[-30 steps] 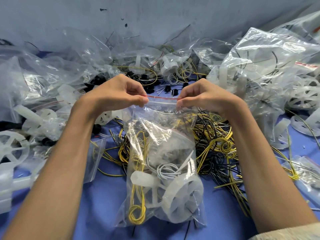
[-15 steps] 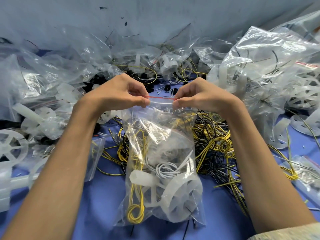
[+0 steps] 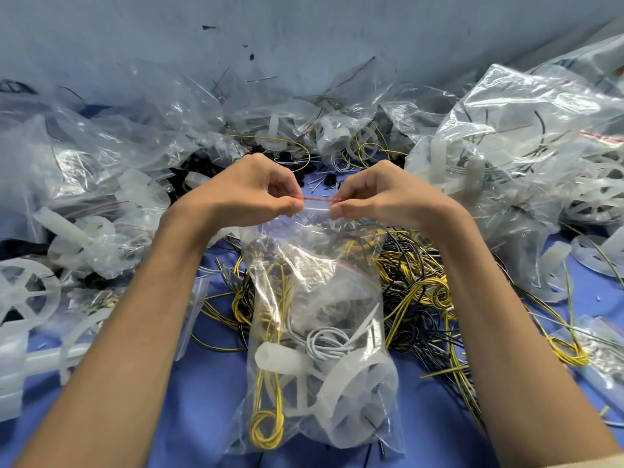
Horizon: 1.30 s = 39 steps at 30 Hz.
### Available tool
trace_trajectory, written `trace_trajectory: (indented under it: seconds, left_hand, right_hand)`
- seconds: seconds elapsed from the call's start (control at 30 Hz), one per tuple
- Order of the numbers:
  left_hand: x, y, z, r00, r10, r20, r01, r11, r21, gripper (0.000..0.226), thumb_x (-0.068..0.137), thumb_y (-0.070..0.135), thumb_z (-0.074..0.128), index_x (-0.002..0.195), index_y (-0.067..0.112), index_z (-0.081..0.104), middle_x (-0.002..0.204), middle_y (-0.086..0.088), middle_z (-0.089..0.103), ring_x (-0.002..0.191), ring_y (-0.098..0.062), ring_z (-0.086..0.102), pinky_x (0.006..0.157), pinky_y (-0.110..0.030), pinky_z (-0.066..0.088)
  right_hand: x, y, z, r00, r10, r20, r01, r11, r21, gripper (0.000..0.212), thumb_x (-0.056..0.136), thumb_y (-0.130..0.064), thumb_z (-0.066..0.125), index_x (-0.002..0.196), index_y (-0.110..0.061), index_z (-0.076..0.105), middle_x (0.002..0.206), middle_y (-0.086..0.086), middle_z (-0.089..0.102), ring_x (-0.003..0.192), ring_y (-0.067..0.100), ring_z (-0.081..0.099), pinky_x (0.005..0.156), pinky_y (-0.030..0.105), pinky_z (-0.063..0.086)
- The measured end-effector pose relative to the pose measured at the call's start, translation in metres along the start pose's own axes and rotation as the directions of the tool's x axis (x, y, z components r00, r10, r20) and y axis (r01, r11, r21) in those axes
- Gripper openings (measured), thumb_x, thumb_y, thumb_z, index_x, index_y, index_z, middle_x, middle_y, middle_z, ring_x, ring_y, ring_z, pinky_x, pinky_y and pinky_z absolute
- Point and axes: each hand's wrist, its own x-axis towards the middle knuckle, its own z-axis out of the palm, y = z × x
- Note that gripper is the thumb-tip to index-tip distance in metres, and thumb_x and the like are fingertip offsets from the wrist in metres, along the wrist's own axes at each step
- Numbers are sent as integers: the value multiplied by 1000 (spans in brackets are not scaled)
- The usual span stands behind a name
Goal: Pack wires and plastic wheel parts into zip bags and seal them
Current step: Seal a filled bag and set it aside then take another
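Note:
A clear zip bag (image 3: pixel 317 298) hangs upright over the blue table, its bottom resting near the front edge. Inside it lie a translucent plastic wheel (image 3: pixel 358 400), a coil of yellow wire (image 3: pixel 268 430) and grey wire (image 3: pixel 326 342). My left hand (image 3: pixel 243 194) pinches the left end of the bag's red zip strip (image 3: pixel 317 199). My right hand (image 3: pixel 381 194) pinches the strip's right end. Only a short stretch of strip shows between the two thumbs.
Loose yellow and black wires (image 3: pixel 418 292) are heaped right of the bag. Crumpled clear bags (image 3: pixel 526 146) with wheel parts pile up at the back, right and left. White plastic wheels (image 3: pixel 27 292) lie at the left. The blue table (image 3: pixel 202 400) shows in front.
My two hands have slid closer together along the zip strip, so less of the red strip shows between them. The bag itself has hardly moved.

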Motion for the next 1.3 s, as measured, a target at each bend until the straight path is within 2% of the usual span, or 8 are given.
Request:
trace_trajectory:
  seconds: [0.2, 0.4, 0.53, 0.73, 0.9, 1.03, 1.17, 1.3]
  left_hand:
    - [2, 1, 4, 1000, -12, 8, 12, 1000, -5, 8, 83, 18, 71, 74, 18, 70, 68, 3, 69, 62, -2, 60, 70, -21, 50]
    - [2, 4, 2, 1000, 14, 1, -14, 999, 32, 6, 80, 19, 74, 75, 17, 72, 71, -3, 70, 70, -12, 61, 80, -39, 53]
    - [1, 5, 2, 999, 43, -2, -43, 998, 35, 3, 79, 14, 74, 76, 14, 73, 71, -4, 70, 76, -22, 66, 82, -44, 53]
    - [1, 5, 2, 998, 63, -15, -62, 997, 42, 3, 80, 14, 74, 77, 15, 73, 72, -5, 70, 78, -23, 65, 81, -43, 53]
    - [1, 7, 4, 997, 61, -46, -60, 998, 15, 1, 80, 15, 73, 79, 15, 73, 72, -1, 70, 68, -9, 62, 73, -29, 51]
    - [3, 7, 6, 997, 71, -40, -68, 996, 53, 1, 79, 12, 74, 80, 11, 74, 75, -6, 71, 77, -21, 66, 79, -38, 53]
    - [3, 8, 8, 995, 91, -47, -89, 995, 40, 5, 78, 5, 72, 75, 10, 73, 72, -8, 70, 75, -25, 66, 80, -44, 53]
    - [3, 11, 9, 994, 98, -53, -97, 995, 23, 4, 78, 6, 72, 76, 9, 73, 74, -9, 70, 78, -26, 67, 79, -43, 53]
  right_hand:
    - [1, -2, 3, 999, -37, -11, 36, 998, -46, 9, 83, -18, 70, 80, -9, 73, 61, -3, 59, 51, 1, 42, 50, 15, 32]
    - [5, -1, 5, 999, -39, -36, 38, 999, -35, 7, 83, -20, 70, 81, -14, 72, 51, -16, 57, 46, -4, 45, 48, 8, 32]
    - [6, -1, 7, 997, -61, -51, 58, 996, -67, 8, 82, -19, 71, 82, -12, 74, 65, -6, 65, 54, -2, 51, 54, 12, 40]
    - [6, -4, 8, 991, -105, -78, 99, 992, -77, 6, 79, -14, 71, 78, -9, 74, 63, -4, 63, 55, 2, 50, 58, 22, 43]
    - [8, -6, 10, 992, -100, -79, 94, 993, -68, 6, 82, -17, 69, 80, -14, 74, 68, 3, 67, 59, 7, 50, 58, 27, 43]
    - [10, -8, 14, 992, -107, -64, 100, 989, -108, 8, 83, -16, 68, 83, -11, 74, 71, 5, 69, 61, 8, 53, 58, 27, 44]
    - [9, -8, 13, 991, -121, -53, 114, 985, -130, 7, 81, -11, 67, 81, -8, 74, 62, -5, 60, 51, -2, 45, 52, 12, 34]
    - [9, -7, 11, 992, -114, -49, 109, 989, -105, 7, 82, -13, 67, 80, -9, 73, 66, 2, 65, 56, 3, 49, 55, 22, 40]
